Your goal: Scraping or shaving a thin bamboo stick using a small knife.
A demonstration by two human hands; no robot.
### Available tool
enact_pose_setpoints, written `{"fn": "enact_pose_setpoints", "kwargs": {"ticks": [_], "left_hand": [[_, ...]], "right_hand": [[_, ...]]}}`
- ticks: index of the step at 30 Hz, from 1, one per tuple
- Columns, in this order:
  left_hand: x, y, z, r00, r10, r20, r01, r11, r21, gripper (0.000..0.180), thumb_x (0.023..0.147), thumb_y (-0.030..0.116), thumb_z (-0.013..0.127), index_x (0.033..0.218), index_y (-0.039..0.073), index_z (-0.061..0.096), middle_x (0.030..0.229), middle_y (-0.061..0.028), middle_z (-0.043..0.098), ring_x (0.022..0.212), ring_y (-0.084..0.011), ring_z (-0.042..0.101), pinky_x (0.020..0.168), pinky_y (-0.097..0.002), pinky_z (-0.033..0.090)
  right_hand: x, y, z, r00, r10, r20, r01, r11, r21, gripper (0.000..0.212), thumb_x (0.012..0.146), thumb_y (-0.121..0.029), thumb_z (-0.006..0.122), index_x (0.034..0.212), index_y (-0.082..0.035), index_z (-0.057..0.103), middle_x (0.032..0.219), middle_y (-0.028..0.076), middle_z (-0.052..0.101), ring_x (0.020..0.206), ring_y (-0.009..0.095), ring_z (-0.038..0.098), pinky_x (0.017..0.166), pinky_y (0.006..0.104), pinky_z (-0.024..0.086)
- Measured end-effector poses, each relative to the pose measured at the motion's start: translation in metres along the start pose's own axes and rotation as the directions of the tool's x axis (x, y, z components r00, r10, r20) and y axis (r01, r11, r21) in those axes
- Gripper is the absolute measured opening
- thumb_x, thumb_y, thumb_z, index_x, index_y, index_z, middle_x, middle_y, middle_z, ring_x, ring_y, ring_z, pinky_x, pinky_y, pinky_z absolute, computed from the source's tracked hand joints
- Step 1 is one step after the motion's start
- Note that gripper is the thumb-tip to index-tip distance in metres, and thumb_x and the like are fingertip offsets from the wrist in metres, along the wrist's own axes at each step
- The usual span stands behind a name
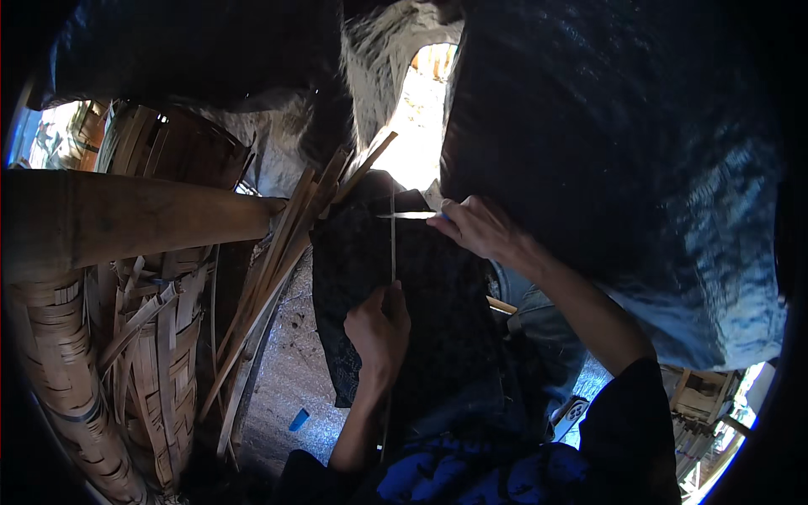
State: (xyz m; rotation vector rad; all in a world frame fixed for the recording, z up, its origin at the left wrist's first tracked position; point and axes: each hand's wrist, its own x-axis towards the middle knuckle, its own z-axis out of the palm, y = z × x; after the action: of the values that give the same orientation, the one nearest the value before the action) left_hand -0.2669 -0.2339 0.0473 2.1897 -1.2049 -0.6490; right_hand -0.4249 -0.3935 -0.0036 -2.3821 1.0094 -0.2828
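A thin, pale bamboo strip [393, 252] runs upright over the dark cloth [446, 337] on my lap. My left hand [379, 328] is closed on the strip, thumb on top, and more of it trails below toward my body. My right hand [480, 225] grips a small knife [412, 215] by its handle, of which only a bit of blue shows. The narrow blade points left and crosses the strip near its far end, apparently touching it. My right fingers mostly hide the handle.
A thick bamboo pole [168, 217] juts in from the left, above a woven bamboo basket [67, 370]. Long split bamboo slats [269, 290] lean beside my lap. Dark sheeting [606, 151] hangs ahead and to the right. A small blue piece [299, 419] lies on the floor.
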Motion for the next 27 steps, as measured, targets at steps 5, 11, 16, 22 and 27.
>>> {"fn": "enact_pose_setpoints", "kwargs": {"ticks": [5, 11, 16, 22, 27], "left_hand": [[-0.002, 0.0, 0.0, 0.998, 0.029, -0.052, -0.029, 0.999, 0.018, 0.021, 0.086, 0.019, 0.063, 0.073, 0.003, 0.068, 0.056, -0.0183, 0.058, 0.051, -0.0353, 0.061, 0.046, -0.04, 0.045], [-0.013, 0.006, 0.001, 0.975, 0.207, -0.085, -0.203, 0.977, 0.063, 0.026, 0.086, 0.019, 0.063, 0.065, 0.005, 0.062, 0.052, -0.0172, 0.055, 0.047, -0.0353, 0.058, 0.043, -0.0395, 0.042], [-0.012, 0.003, -0.009, 0.996, 0.086, -0.021, -0.087, 0.995, -0.051, 0.032, 0.088, 0.021, 0.063, 0.061, 0.004, 0.058, 0.05, -0.0151, 0.054, 0.045, -0.0336, 0.056, 0.041, -0.0376, 0.039], [-0.004, 0.005, -0.016, 0.996, -0.094, 0.011, 0.093, 0.953, -0.29, 0.028, 0.087, 0.024, 0.065, 0.073, 0.0, 0.067, 0.053, -0.0125, 0.06, 0.044, -0.0247, 0.059, 0.044, -0.0335, 0.041], [-0.004, 0.001, -0.024, 0.989, -0.135, 0.054, 0.145, 0.939, -0.311, 0.029, 0.086, 0.025, 0.066, 0.073, -0.001, 0.068, 0.053, -0.0128, 0.06, 0.045, -0.0221, 0.061, 0.046, -0.0324, 0.042]], "right_hand": [[-0.009, -0.014, 0.0, 1.0, -0.024, -0.006, 0.023, 0.996, -0.088, 0.038, 0.09, -0.035, 0.061, 0.073, -0.001, 0.055, 0.052, 0.018, 0.056, 0.048, 0.035, 0.059, 0.043, 0.0421, 0.047], [0.007, 0.029, 0.011, 0.99, -0.094, -0.105, 0.029, 0.866, -0.499, 0.039, 0.092, -0.037, 0.058, 0.073, -0.003, 0.056, 0.051, 0.015, 0.053, 0.046, 0.029, 0.057, 0.045, 0.0394, 0.046], [-0.002, 0.021, 0.017, 0.996, 0.07, -0.049, -0.077, 0.986, -0.148, 0.029, 0.092, -0.027, 0.059, 0.078, -0.002, 0.058, 0.069, 0.01, 0.053, 0.056, 0.026, 0.05, 0.054, 0.0302, 0.043], [-0.021, -0.031, 0.01, 0.972, 0.063, -0.227, -0.085, 0.993, -0.087, 0.025, 0.096, -0.024, 0.053, 0.095, -0.001, 0.06, 0.08, 0.017, 0.06, 0.073, 0.034, 0.059, 0.068, 0.0407, 0.046], [-0.027, -0.064, -0.01, 0.955, 0.284, -0.087, -0.286, 0.958, -0.013, 0.029, 0.094, -0.028, 0.056, 0.088, -0.001, 0.065, 0.079, 0.015, 0.061, 0.076, 0.031, 0.061, 0.072, 0.0377, 0.047]]}}
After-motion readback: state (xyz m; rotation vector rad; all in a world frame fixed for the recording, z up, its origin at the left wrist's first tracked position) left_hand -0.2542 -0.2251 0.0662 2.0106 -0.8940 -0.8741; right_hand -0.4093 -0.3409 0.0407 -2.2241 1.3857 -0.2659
